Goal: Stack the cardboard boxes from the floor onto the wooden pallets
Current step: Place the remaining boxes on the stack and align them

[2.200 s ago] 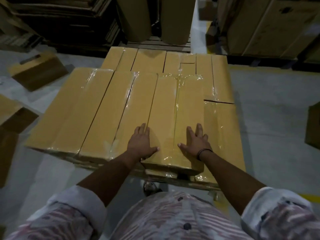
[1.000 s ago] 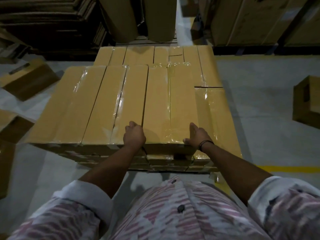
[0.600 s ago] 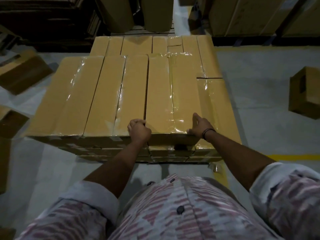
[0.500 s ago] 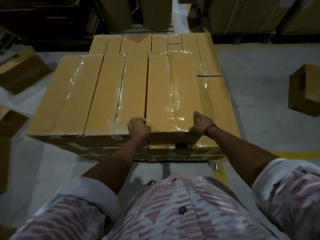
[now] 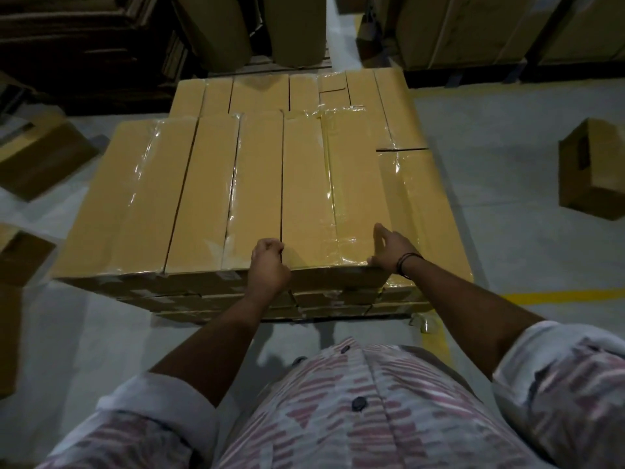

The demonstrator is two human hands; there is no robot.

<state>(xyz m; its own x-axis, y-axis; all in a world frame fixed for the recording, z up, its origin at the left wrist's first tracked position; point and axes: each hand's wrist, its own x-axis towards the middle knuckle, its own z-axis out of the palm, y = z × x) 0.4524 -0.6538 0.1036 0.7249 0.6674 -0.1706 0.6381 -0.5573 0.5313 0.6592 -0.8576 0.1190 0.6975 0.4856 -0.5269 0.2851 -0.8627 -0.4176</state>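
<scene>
Left hand (image 5: 269, 265): fingers curled into seam at left edge of top box (image 5: 333, 194), near end. Right hand (image 5: 389, 248): fingers bent, clamped on same box's right near corner. Box: long, taped, atop stack (image 5: 162, 198) of like boxes. Loose boxes (image 5: 592, 170) on floor (image 5: 507, 211) either side.

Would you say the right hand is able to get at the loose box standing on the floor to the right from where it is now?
Probably not. The right hand is on the top box of the stack, and the loose box stands well off across bare floor. Nothing blocks it; it's simply far.
</scene>
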